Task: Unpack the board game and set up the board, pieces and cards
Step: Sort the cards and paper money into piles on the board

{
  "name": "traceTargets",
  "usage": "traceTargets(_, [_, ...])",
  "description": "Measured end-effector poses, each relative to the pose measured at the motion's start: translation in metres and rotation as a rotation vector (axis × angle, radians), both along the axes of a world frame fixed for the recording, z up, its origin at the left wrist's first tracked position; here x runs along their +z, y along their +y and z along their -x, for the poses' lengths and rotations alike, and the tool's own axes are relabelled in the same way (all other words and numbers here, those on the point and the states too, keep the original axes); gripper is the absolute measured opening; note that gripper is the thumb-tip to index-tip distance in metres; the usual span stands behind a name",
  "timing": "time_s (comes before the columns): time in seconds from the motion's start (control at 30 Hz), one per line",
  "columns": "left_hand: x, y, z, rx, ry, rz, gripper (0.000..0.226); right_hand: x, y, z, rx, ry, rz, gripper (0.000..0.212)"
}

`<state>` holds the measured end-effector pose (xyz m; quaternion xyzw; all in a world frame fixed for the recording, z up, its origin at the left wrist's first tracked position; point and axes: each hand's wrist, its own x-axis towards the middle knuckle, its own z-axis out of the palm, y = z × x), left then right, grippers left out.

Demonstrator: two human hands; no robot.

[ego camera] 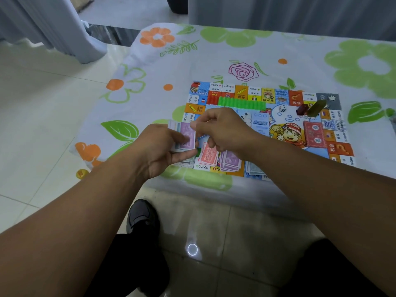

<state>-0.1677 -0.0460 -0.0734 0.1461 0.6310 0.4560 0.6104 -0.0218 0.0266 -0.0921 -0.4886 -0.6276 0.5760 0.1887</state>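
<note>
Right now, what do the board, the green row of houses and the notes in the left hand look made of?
Board: printed paper or thin card, lying flat on the cloth; its finish is unclear. Green row of houses: probably moulded plastic, judging by its uniform bright colour; detail is blurred. Notes held in the left hand: thin printed paper, matte, edges fanned.

Home room, floral tablecloth (235,50), curtains (278,11), tiled floor (42,103)
</note>
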Motion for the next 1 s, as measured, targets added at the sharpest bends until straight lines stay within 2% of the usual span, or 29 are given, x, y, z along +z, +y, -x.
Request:
traceTargets(0.47, [-0.002, 0.014, -0.031, -0.092, -0.030, 0.013, 0.031, 0.005, 0.007, -0.056, -0.106, -0.036, -0.036, 0.014])
traceTargets(0.67, [-0.003, 0.015, -0.033, -0.058, 0.006, 0.037, 0.022, -0.003, 0.009, -0.079, -0.053, -0.215, -0.005, 0.017])
traceTargets(0.8, [-0.003, 0.015, -0.036, -0.116, -0.001, 0.062, 0.015, -0.007, 0.006, -0.084, -0.028, -0.242, 0.004, 0.013])
traceTargets(1.0, [-0.004, 0.015, -0.041, -0.134, -0.073, 0.044, 0.028, -0.007, 0.006, -0.084, -0.021, -0.278, -0.065, 0.014])
